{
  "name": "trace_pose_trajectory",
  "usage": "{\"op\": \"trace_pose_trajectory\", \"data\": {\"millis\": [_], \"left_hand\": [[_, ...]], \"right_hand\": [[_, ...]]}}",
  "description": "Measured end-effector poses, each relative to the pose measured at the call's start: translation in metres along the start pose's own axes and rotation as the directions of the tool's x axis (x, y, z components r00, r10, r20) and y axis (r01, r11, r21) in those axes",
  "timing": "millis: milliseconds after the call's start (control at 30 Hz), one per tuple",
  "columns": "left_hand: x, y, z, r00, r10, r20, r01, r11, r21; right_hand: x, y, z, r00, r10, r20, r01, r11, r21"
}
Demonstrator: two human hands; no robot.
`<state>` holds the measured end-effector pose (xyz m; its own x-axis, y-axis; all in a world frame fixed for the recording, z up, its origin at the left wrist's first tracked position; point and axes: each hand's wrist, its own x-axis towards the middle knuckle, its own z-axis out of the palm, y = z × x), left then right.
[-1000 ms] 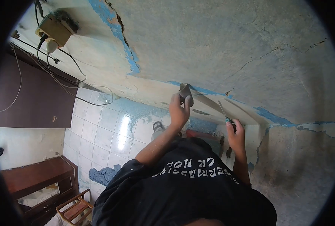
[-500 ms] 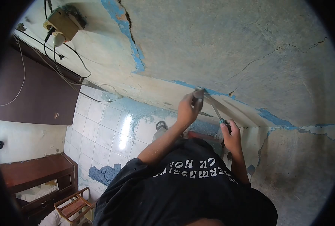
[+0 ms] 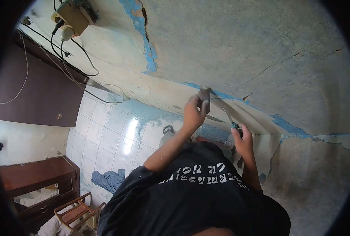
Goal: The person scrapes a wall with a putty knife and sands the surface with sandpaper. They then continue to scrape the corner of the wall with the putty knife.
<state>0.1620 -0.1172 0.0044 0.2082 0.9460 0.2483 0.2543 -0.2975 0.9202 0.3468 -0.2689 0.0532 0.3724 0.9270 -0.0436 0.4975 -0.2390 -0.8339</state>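
My left hand [image 3: 194,113] is closed around a scraper with a flat grey blade [image 3: 204,94]. The blade's edge is right at the strip of blue paint [image 3: 224,95] where the grey plaster of the wall [image 3: 222,47] meets the cream paint. Lower and to the right, my right hand [image 3: 244,142] grips a screwdriver by its dark green handle [image 3: 235,126]. Its thin shaft points up and left towards the cream part of the wall, with the tip a short way from the scraper.
Cracks run through the plaster. A socket box [image 3: 73,19] with plugs and hanging cables is at upper left. Below lie white floor tiles [image 3: 114,126] with blue dust, a crumpled cloth [image 3: 109,179], a wooden chair [image 3: 78,212] and a brown cabinet [image 3: 39,175].
The scraper has moved slightly left along the blue strip, and its blade shows more clearly. The screwdriver has shifted a little down, farther from the scraper. The whole view has turned slightly.
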Motion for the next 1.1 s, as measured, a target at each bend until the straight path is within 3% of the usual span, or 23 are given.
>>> {"op": "trace_pose_trajectory", "data": {"millis": [100, 200, 267, 400, 467, 500, 567, 633, 800, 1100], "left_hand": [[-0.001, -0.002, 0.008, 0.992, -0.065, -0.111, 0.061, 0.998, -0.033], [0.005, -0.003, 0.010, 1.000, -0.012, 0.018, 0.013, 0.999, -0.042], [0.006, -0.006, 0.005, 0.994, 0.010, 0.107, -0.014, 0.999, 0.040], [0.003, -0.002, -0.001, 0.996, -0.019, 0.083, 0.016, 0.999, 0.028], [0.001, -0.003, 0.002, 0.998, 0.001, 0.068, -0.003, 1.000, 0.027], [0.000, -0.003, 0.003, 0.999, 0.006, 0.050, -0.007, 1.000, 0.019], [-0.002, -0.002, 0.005, 0.999, 0.010, 0.040, -0.011, 1.000, 0.013], [0.001, 0.001, 0.007, 0.999, 0.037, -0.019, -0.037, 0.999, -0.004], [0.003, -0.003, 0.008, 0.999, 0.045, -0.002, -0.045, 0.999, 0.007], [0.006, 0.000, 0.002, 1.000, 0.018, 0.025, -0.019, 0.999, 0.036]], "right_hand": [[0.000, -0.003, -0.001, 0.999, 0.039, 0.023, -0.039, 0.999, 0.008], [0.002, 0.003, -0.003, 1.000, 0.024, 0.015, -0.024, 1.000, 0.010], [0.001, 0.016, -0.006, 0.986, 0.135, 0.102, -0.155, 0.960, 0.231], [-0.003, -0.001, -0.015, 0.946, 0.227, 0.229, -0.303, 0.868, 0.392], [-0.001, -0.001, -0.015, 0.904, 0.285, 0.319, -0.427, 0.658, 0.620], [0.001, -0.001, -0.015, 0.903, 0.290, 0.316, -0.428, 0.656, 0.622], [0.005, 0.000, -0.012, 0.876, 0.210, 0.433, -0.479, 0.474, 0.739], [0.009, 0.002, -0.008, 0.864, 0.205, 0.460, -0.501, 0.442, 0.744], [0.019, 0.016, -0.005, 0.820, 0.120, 0.560, -0.557, 0.398, 0.729], [0.033, 0.023, -0.014, 0.709, -0.020, 0.705, -0.699, 0.108, 0.707]]}}
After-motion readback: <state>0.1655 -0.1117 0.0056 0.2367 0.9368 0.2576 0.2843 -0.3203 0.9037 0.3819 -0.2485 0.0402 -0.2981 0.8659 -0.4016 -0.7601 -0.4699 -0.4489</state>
